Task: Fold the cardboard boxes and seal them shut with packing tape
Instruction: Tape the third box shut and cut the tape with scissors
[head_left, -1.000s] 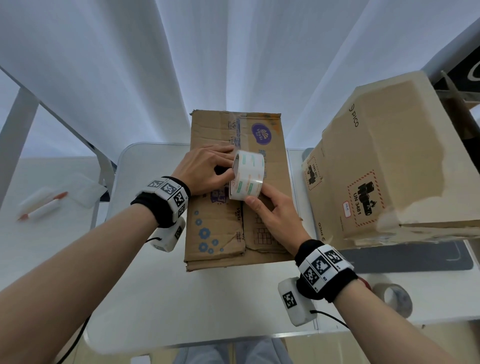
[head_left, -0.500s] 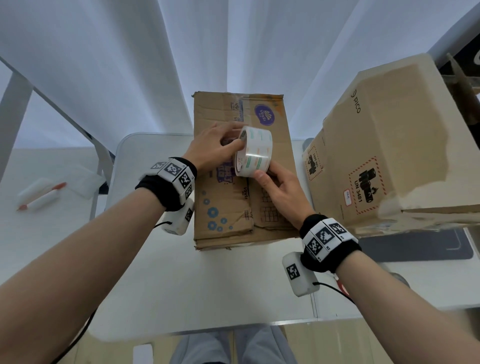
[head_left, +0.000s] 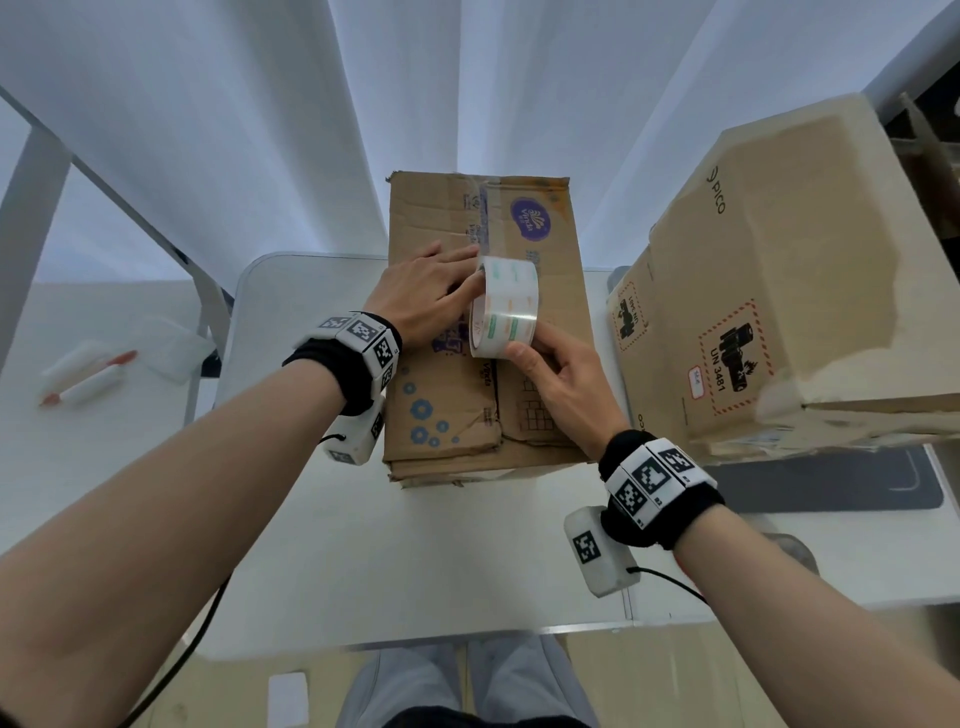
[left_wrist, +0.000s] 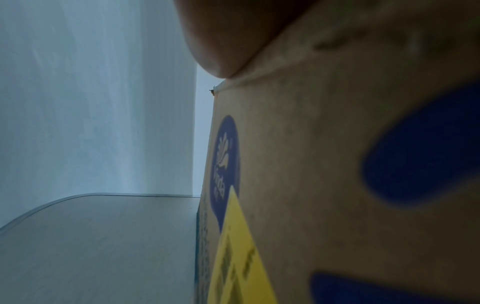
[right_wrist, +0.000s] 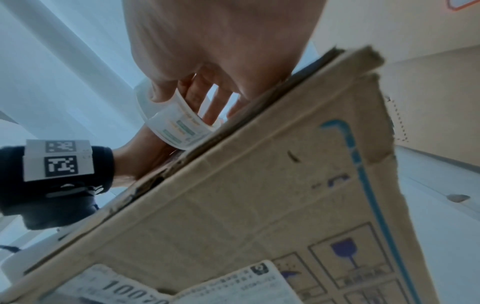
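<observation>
Item: cardboard box (head_left: 488, 332), flaps closed, contents hidden, standing on the white table (head_left: 415, 551); its far end is overhanging the table's back edge, with bare tabletop lying in front. Second box (head_left: 779, 291) standing just right. Tape roll (head_left: 503, 309) resting on edge at the lid's centre seam. Right hand (head_left: 563, 382) pinching the roll, thumb on the rim. Left hand (head_left: 423, 296) lying flat, fingers straight, touching the roll's left side.

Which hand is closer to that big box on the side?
Right. The right hand holds the tape just beside the big box; the left hand lies farther away.
</observation>
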